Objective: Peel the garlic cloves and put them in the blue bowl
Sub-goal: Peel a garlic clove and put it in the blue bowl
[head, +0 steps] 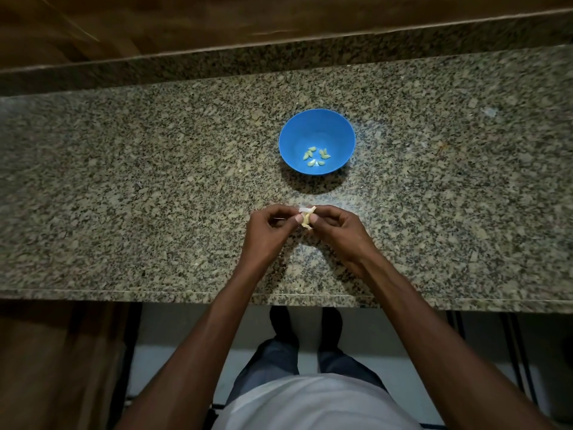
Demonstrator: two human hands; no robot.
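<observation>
Head view, garlic clove (307, 219) pinched between both hands' fingertips (298, 218)

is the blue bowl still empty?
No, the blue bowl already holds several peeled cloves on its bottom, while both hands pinch another garlic clove in front of it.

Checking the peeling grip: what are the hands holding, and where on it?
Both hands, left hand and right hand, pinch one garlic clove between thumbs and fingertips at its sides; white skin sticks out on top.
</observation>
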